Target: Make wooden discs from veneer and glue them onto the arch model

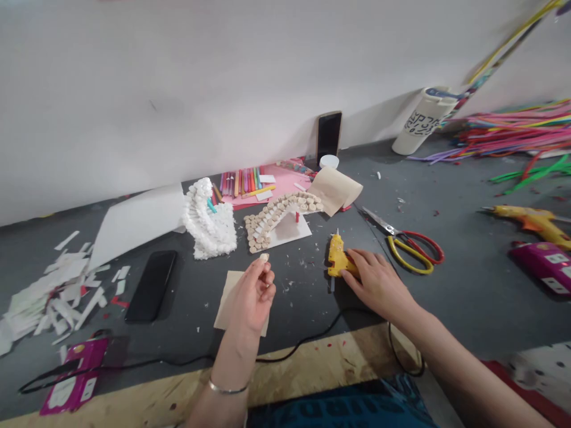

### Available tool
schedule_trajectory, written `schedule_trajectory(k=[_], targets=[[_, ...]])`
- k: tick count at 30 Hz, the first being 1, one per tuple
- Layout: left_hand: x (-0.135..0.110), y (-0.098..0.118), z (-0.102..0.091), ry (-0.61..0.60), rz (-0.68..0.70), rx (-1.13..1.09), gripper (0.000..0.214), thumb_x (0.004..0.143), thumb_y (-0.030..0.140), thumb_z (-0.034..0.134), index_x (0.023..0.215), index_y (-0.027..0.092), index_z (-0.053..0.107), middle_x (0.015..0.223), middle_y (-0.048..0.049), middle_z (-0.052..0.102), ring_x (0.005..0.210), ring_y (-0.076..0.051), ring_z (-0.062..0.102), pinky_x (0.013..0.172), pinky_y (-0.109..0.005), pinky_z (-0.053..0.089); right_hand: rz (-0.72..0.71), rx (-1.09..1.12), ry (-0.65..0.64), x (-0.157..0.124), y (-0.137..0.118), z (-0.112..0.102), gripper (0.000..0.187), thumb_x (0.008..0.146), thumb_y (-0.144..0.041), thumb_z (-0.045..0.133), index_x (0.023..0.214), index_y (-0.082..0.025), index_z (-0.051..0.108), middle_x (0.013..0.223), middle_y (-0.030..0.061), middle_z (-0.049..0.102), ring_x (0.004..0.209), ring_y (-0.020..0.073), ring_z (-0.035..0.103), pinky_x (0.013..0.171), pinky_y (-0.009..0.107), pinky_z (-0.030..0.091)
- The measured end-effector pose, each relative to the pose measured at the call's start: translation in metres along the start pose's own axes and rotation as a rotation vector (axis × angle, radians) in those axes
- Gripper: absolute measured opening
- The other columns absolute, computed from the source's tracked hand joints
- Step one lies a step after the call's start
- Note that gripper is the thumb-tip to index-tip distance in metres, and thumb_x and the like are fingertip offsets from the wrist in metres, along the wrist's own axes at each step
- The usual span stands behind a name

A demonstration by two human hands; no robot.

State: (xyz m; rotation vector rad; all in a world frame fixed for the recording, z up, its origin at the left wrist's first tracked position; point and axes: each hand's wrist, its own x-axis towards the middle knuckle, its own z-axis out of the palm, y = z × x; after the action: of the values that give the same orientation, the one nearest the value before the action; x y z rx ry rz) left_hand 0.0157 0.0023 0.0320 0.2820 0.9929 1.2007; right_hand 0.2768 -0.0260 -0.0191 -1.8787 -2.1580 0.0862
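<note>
My left hand [254, 294] is raised above a small tan card [229, 294] and pinches a little round wooden piece [264, 257] between its fingertips. My right hand [377, 282] lies on the grey table, its fingers wrapped on the handle of a yellow glue gun [336, 255] that stands with its nozzle pointing away from me. Just beyond them sits an arched bridge of small wooden discs [279, 217] on a white base. A white foam model [207, 223] stands to its left.
Red-and-yellow scissors [408, 244] lie right of the glue gun, a second glue gun [533, 220] farther right. A black phone [151, 285] and paper scraps [57, 294] lie at left. A black cord [307, 339] runs along the table's front edge. Markers [243, 181], another phone [329, 135] and a white cup [423, 122] stand by the wall.
</note>
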Motion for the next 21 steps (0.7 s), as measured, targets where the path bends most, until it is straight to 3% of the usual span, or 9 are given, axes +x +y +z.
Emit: schedule_trajectory(k=[4, 8, 11, 14, 16, 21], targets=[[-0.005, 0.003, 0.007, -0.086, -0.179, -0.188, 0.023, 0.071, 0.017, 0.076, 0.080, 0.014, 0.055, 0.068, 0.0060, 0.046, 0.050, -0.002, 0.041, 0.031, -0.010, 0.023, -0.087, -0.005, -0.081, 0.000, 0.000, -0.002, 0.050, 0.081, -0.025, 0.055, 0.129, -0.011, 0.051, 0.123, 0.0175, 0.059, 0.110, 0.0315, 0.054, 0.092, 0.042, 0.045], [-0.008, 0.000, 0.009, -0.138, -0.279, -0.286, 0.016, 0.079, 0.017, 0.070, 0.087, 0.014, 0.056, 0.067, 0.0059, 0.044, 0.050, -0.003, 0.041, 0.031, -0.010, 0.024, 0.005, -0.024, -0.092, 0.010, -0.004, -0.004, 0.029, 0.077, -0.017, 0.052, 0.105, -0.011, 0.059, 0.099, 0.0173, 0.062, 0.099, 0.0320, 0.055, 0.082, 0.041, 0.045], [-0.008, -0.003, 0.009, -0.158, -0.311, -0.328, 0.014, 0.083, 0.017, 0.067, 0.090, 0.015, 0.055, 0.068, 0.0054, 0.044, 0.051, -0.004, 0.043, 0.031, -0.010, 0.025, 0.095, 0.210, -0.036, 0.012, -0.008, -0.013, 0.020, 0.076, -0.021, 0.053, 0.095, -0.015, 0.056, 0.086, 0.0116, 0.061, 0.082, 0.0266, 0.058, 0.070, 0.036, 0.045], [-0.009, -0.005, 0.012, -0.153, -0.341, -0.339, 0.012, 0.085, 0.017, 0.064, 0.089, 0.016, 0.054, 0.067, 0.0055, 0.042, 0.049, -0.004, 0.041, 0.031, -0.010, 0.026, 0.141, 0.631, -0.028, 0.005, -0.023, -0.035, 0.009, 0.086, -0.029, 0.049, 0.084, -0.021, 0.052, 0.072, 0.0028, 0.057, 0.063, 0.0178, 0.054, 0.058, 0.029, 0.042], [-0.009, -0.006, 0.016, -0.145, -0.363, -0.342, 0.010, 0.086, 0.017, 0.062, 0.088, 0.015, 0.053, 0.066, 0.0055, 0.041, 0.049, -0.004, 0.041, 0.030, -0.010, 0.025, 0.094, 0.801, -0.084, 0.000, -0.038, -0.053, 0.019, 0.090, -0.037, 0.047, 0.079, -0.022, 0.051, 0.071, 0.0014, 0.056, 0.060, 0.0153, 0.052, 0.055, 0.027, 0.041], [-0.014, -0.009, 0.027, -0.131, -0.379, -0.311, 0.013, 0.085, 0.018, 0.064, 0.081, 0.016, 0.052, 0.064, 0.0058, 0.042, 0.046, -0.004, 0.038, 0.029, -0.010, 0.025, -0.091, 0.841, -0.102, -0.005, -0.070, -0.070, 0.043, 0.089, -0.057, 0.048, 0.068, -0.020, 0.051, 0.065, 0.0004, 0.053, 0.054, 0.0118, 0.047, 0.051, 0.025, 0.036]])
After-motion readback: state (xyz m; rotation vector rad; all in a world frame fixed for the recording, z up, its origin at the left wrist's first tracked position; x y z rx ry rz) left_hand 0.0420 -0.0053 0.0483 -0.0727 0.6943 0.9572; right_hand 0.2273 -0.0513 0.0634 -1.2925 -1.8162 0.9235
